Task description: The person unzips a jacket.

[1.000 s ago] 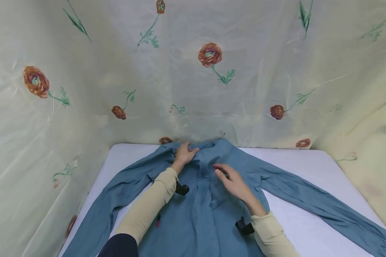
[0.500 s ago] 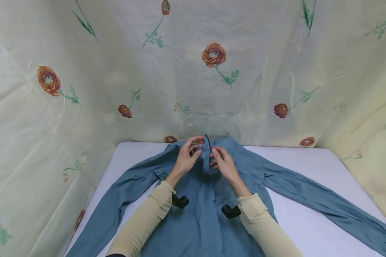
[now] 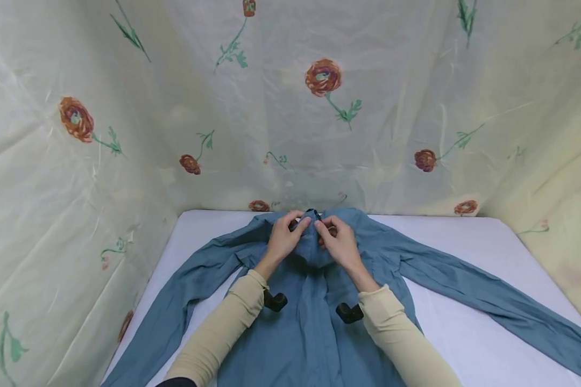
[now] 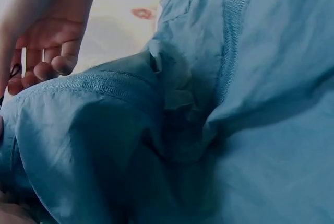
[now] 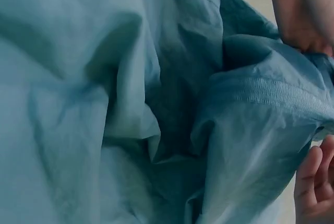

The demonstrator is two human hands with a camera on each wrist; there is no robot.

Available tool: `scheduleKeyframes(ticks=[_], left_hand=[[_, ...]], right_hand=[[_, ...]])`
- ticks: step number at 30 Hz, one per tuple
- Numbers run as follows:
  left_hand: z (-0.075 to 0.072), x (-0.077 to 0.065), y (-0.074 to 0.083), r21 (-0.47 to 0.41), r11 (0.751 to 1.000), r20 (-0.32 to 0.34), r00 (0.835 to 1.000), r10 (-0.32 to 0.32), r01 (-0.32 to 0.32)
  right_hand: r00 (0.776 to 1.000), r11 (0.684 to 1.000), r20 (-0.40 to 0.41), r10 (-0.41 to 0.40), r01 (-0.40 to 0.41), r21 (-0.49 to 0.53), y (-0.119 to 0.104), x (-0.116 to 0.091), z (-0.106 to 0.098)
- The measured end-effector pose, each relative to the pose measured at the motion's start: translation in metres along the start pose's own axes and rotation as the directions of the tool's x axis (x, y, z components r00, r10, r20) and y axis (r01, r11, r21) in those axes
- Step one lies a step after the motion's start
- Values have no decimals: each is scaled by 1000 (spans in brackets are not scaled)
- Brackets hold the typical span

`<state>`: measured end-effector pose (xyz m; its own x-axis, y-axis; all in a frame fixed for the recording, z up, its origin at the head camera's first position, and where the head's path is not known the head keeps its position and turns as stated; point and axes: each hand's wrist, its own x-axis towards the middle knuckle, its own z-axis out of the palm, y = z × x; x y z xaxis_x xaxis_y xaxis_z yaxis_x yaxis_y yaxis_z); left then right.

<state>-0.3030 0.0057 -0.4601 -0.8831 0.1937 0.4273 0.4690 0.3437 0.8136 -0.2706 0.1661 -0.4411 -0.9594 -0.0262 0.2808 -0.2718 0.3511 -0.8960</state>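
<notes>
A blue long-sleeved shirt (image 3: 290, 322) lies spread out, its centre strip running toward me. Its neck edge is lifted into a fold, also seen as the stitched band (image 4: 99, 84) in the left wrist view and the band (image 5: 271, 92) in the right. My left hand (image 3: 284, 236) pinches this raised edge between thumb and fingers. Close beside it, my right hand (image 3: 338, 239) pinches the same edge from the right. A small dark loop (image 4: 15, 70) shows near some fingers in the left wrist view. Fabric and the frame edge hide parts of both grips in the wrist views.
The shirt lies on a white table (image 3: 469, 242). Behind and on both sides hangs a pale flowered sheet (image 3: 368, 177). The right sleeve (image 3: 489, 295) stretches toward the table's right side, the left sleeve (image 3: 174, 295) toward the lower left. Black wrist cameras (image 3: 275, 301) hang under the forearms.
My right hand has moved up and inward from the shirt front to the neck edge. Both hands have lifted that edge, and they now hold it closer together.
</notes>
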Motion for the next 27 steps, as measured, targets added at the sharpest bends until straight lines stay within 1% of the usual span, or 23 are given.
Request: scheduleKeyframes(ticks=[2, 4, 6, 8, 10, 12, 15, 19, 21, 23, 27], left_hand=[[-2, 0, 0, 7, 1000, 10, 1000, -5, 5], [-3, 0, 0, 8, 1000, 29, 1000, 0, 0], [-2, -1, -2, 9, 1000, 47, 999, 17, -17], [-1, -2, -3, 9, 999, 47, 998, 39, -39], [1, -3, -3, 8, 998, 17, 998, 58, -58], [3, -5, -3, 10, 998, -30, 998, 61, -61], [7, -5, 1, 20, 999, -126, 991, 36, -34], [13, -5, 9, 46, 999, -235, 972, -18, 29], [15, -4, 12, 51, 998, -260, 965, -30, 44], [16, -3, 13, 48, 998, -259, 965, -34, 48], [16, -4, 11, 59, 998, -252, 968, -21, 37]], right_hand=[[999, 999, -17, -34, 34, -38, 0, 2, 0], [999, 997, -23, -48, 46, -68, 0, 3, 0], [998, 996, -7, -54, 54, -74, -2, 4, 0], [999, 997, 3, -50, 50, -64, -4, 5, 2], [999, 999, -4, -39, 39, -37, -5, 5, 4], [999, 999, -19, -29, 28, -39, -6, 4, 8], [999, 998, -47, -10, 7, -58, -9, 4, 12], [996, 997, -89, -1, -7, -82, -12, 4, 16], [994, 996, -109, -5, -5, -89, -12, 4, 17], [993, 995, -118, -13, 0, -102, -12, 4, 18], [996, 991, -93, -13, 0, -135, -12, 0, 19]])
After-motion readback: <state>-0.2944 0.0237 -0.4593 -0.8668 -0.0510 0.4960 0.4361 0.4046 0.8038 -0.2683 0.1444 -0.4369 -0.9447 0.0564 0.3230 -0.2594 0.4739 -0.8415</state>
